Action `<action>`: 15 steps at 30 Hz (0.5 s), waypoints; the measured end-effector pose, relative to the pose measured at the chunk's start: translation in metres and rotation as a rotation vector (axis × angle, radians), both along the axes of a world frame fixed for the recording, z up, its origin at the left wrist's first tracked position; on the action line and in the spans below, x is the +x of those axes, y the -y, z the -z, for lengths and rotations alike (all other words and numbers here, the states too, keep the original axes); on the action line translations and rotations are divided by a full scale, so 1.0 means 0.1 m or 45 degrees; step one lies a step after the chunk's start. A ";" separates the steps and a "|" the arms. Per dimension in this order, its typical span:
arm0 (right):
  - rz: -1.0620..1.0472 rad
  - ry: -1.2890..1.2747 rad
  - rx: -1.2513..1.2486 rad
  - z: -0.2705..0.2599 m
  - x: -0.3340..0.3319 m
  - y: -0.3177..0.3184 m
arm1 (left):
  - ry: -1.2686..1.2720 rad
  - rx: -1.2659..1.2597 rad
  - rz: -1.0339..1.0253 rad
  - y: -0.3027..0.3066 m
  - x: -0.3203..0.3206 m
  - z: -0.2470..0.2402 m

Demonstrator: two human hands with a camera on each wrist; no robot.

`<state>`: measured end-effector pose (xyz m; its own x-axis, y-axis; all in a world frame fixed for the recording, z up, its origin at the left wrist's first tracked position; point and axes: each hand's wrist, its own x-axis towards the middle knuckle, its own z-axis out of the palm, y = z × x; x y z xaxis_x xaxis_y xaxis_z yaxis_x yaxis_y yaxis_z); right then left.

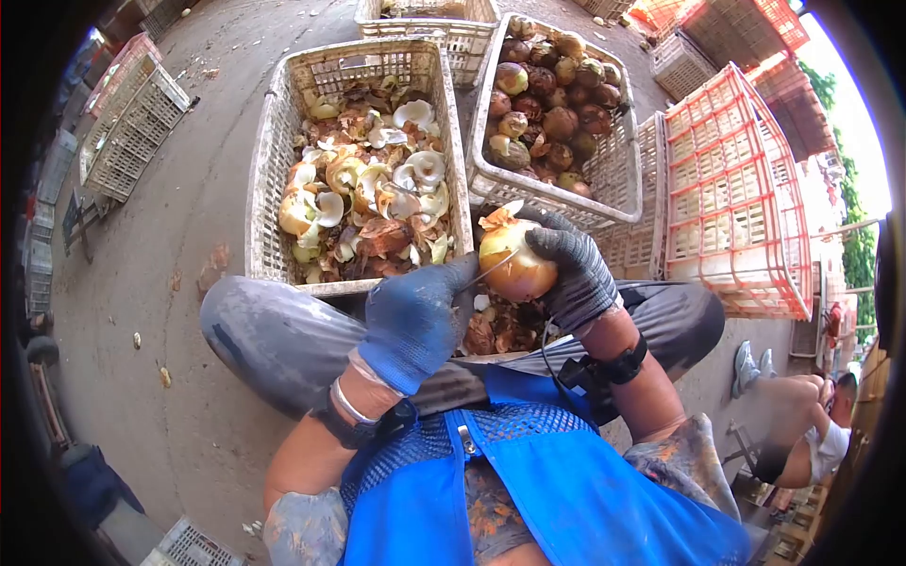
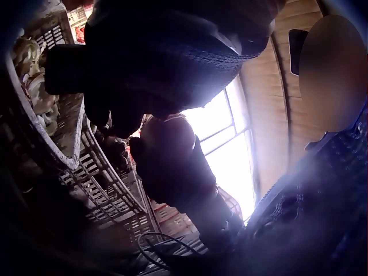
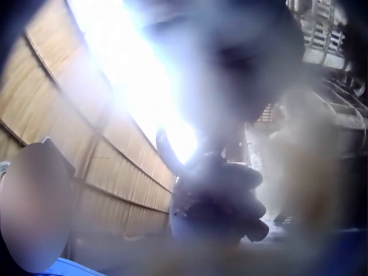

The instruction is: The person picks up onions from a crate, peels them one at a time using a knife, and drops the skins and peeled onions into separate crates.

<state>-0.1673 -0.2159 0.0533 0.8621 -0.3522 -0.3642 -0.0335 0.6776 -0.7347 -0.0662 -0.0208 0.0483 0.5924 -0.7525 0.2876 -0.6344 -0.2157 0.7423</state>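
In the head view my right hand [image 1: 574,269], in a dark grey glove, grips a yellow onion [image 1: 517,264] from its right side. Loose brown skin and a pale flap stick up at the onion's top. My left hand [image 1: 411,325], in a blue glove, has its fingers curled around a small knife, whose handle is hidden in the fist. The thin knife blade [image 1: 494,267] lies across the onion's near-left face. Dark and backlit, the left hand [image 2: 167,63] fills the top of the left wrist view. The right wrist view is mostly blurred.
Ahead stands a white crate [image 1: 264,179] of onion peelings [image 1: 368,198]. Right of it, another crate [image 1: 628,189] holds whole onions [image 1: 557,123]. More peelings [image 1: 505,325] lie below the hands, between the legs. Stacked crates [image 1: 736,198] rise at the right; a cable [image 1: 547,354] hangs by the right wrist.
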 end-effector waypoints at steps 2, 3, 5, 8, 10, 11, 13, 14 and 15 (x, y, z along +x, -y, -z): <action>0.037 -0.038 -0.094 -0.07 -0.01 -0.04 | 0.068 0.035 0.024 -0.01 0.00 0.04; 0.040 -0.039 0.032 -0.13 -0.03 -0.04 | 0.031 0.071 -0.001 -0.04 0.00 0.14; 0.050 0.030 0.115 -0.12 -0.06 0.06 | 0.015 0.102 -0.014 -0.13 -0.01 0.37; 0.196 0.024 0.188 -0.16 -0.08 0.15 | 0.052 0.174 -0.176 -0.10 0.03 0.37; 0.217 -0.035 0.252 -0.12 -0.05 0.07 | 0.271 -0.118 -0.228 0.06 0.00 0.16; 0.227 -0.081 0.302 -0.12 0.00 0.06 | 0.416 -0.055 -0.220 0.11 0.02 0.11; 0.117 -0.065 0.408 -0.07 0.02 -0.02 | 0.443 -0.066 -0.266 0.22 0.06 0.10; 0.071 -0.027 0.457 -0.04 0.05 -0.06 | 0.457 -0.075 -0.303 0.26 0.10 0.12; 0.106 -0.046 0.354 -0.02 0.05 -0.15 | 0.462 -0.091 -0.305 0.27 0.15 0.25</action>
<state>-0.1628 -0.2009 0.0552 0.8189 -0.3038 -0.4869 0.0079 0.8543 -0.5197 -0.0507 -0.0481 0.0231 0.5983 -0.5770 0.5559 -0.7954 -0.3442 0.4988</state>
